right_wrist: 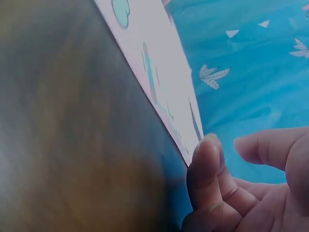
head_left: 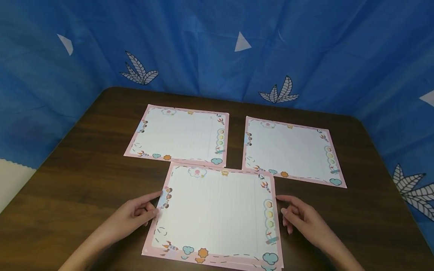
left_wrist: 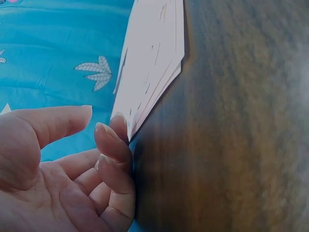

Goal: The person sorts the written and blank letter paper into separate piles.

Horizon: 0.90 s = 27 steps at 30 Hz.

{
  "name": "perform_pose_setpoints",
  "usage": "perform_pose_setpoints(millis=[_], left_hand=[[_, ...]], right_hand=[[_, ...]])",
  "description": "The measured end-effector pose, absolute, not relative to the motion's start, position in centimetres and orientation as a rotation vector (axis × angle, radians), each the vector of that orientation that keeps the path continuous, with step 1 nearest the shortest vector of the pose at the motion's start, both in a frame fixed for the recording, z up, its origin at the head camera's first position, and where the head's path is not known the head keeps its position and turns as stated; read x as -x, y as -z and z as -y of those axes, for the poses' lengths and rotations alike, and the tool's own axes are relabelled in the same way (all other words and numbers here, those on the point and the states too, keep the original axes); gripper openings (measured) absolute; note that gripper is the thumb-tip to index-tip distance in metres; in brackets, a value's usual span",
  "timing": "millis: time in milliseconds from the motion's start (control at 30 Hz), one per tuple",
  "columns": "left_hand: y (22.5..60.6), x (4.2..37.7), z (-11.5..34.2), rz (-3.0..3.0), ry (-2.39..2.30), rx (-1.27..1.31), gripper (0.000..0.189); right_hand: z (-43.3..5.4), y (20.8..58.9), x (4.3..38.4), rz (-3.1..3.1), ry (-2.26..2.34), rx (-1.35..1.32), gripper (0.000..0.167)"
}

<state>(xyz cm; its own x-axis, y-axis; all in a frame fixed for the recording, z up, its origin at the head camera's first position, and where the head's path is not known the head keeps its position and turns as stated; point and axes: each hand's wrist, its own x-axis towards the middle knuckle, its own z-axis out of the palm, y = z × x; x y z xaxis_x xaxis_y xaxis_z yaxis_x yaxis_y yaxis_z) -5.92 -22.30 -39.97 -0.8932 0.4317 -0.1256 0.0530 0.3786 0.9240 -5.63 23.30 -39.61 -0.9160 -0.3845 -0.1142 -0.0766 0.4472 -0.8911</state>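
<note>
A stack of pink-bordered paper sheets (head_left: 217, 210) with cartoon drawings round a white middle lies nearest on the table, its lower sheets showing slightly offset at the front edge. My left hand (head_left: 135, 214) is at the stack's left edge, fingertips touching it; in the left wrist view its thumb (left_wrist: 63, 123) stands apart from the loosely bent fingers. On the opposite side, the right hand (head_left: 303, 218) has its index fingertip right at the right edge. The right wrist view shows the thumb (right_wrist: 265, 147) held away from the bent fingers (right_wrist: 205, 166), which meet the paper's corner.
Two more pink-bordered papers lie farther back, one at the left (head_left: 179, 135) and one at the right (head_left: 291, 150). The near stack's back edge comes up to both. Beneath them is a dark brown wooden table (head_left: 84, 165). A blue cloth (head_left: 203, 45) with leaf prints hangs behind.
</note>
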Motion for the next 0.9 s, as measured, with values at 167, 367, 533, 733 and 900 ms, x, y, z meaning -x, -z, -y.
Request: perform_pose_setpoints(millis=[167,367,533,733,900], left_hand=[[40.0,5.8,22.5,-2.287,-1.537,-0.416,0.051],[40.3,5.8,22.3,-2.258,-1.557,-0.385,0.053],[40.3,5.9,22.2,-2.26,-1.551,-0.393,0.053],[40.3,5.9,22.2,-2.234,-1.562,-0.4,0.054],[40.3,5.8,22.3,-2.238,-1.558,-0.41,0.053]], right_hand=[[-23.0,39.5,8.5,-2.618,1.295,0.496,0.044],[-23.1,39.8,10.7,-2.618,1.235,0.451,0.041],[-23.2,39.9,10.9,-2.593,1.278,0.419,0.038],[-23.1,39.8,11.3,-2.565,1.285,0.4,0.035],[-23.1,39.8,11.2,-2.561,1.28,0.347,0.032]])
